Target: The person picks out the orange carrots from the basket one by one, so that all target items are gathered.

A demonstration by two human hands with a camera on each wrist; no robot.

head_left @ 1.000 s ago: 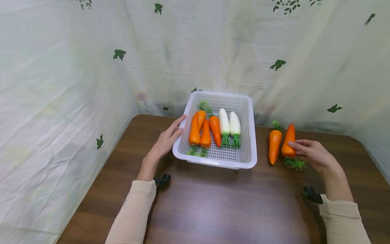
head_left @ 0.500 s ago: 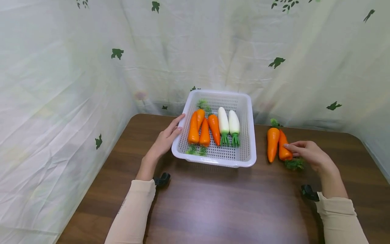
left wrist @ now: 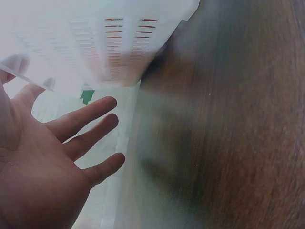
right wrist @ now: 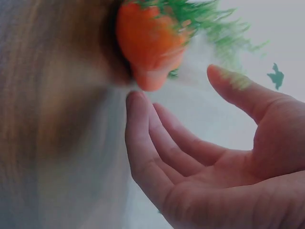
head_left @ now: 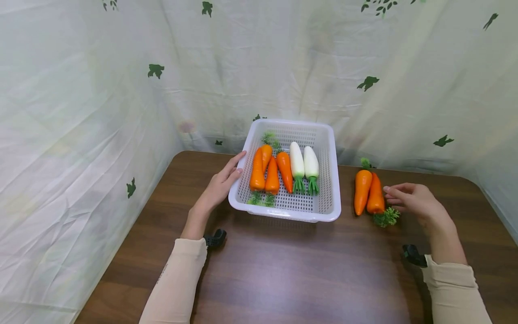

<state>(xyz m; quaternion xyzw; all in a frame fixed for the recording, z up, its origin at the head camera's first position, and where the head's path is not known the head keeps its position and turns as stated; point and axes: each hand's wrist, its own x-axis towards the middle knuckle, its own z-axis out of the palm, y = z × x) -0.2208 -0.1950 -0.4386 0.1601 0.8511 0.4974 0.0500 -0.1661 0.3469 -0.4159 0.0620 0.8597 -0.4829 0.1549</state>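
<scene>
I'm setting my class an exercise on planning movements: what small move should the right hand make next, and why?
The right hand should probably draw back gently: it holds nothing, is close enough to nudge the nearer carrot, and that carrot already lies on the table beside the other loose carrot.

Left wrist view: basket (left wrist: 130,36) cut off above.
</scene>
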